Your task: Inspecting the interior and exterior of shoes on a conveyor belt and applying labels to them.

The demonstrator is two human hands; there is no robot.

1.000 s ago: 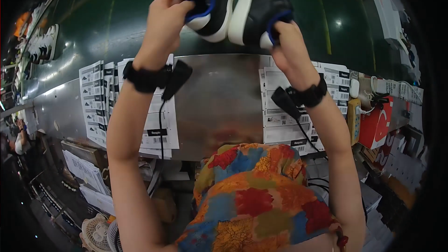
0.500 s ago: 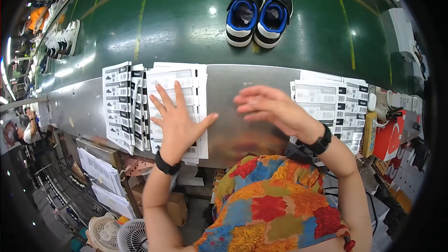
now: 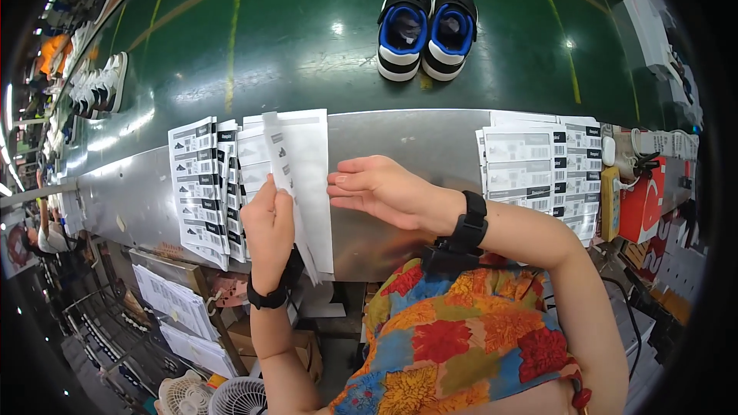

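My left hand (image 3: 269, 224) is closed in a pinch on the edge of a label sheet (image 3: 282, 160), which is lifted and curled over a stack of sheets. Beneath it lies a plain white sheet (image 3: 314, 184) on the metal ledge. Just right of that paper, my right hand (image 3: 384, 190) is held with its fingers stretched out and nothing in it. Further left is a fanned stack of label sheets (image 3: 194, 177) printed with small shoe pictures. Another label stack (image 3: 516, 165) lies right of my right hand.
A pair of black shoes with blue lining (image 3: 427, 34) stands on the green conveyor belt (image 3: 307, 38) beyond the ledge. White shoes (image 3: 100, 84) are at far left. On the right are a yellow power strip (image 3: 610, 204) and a red box (image 3: 644, 201). Fans (image 3: 238, 398) stand below left.
My left hand has gone from spread flat on the label stack to pinching a sheet and lifting its edge. My right hand has moved left, close to the white paper.
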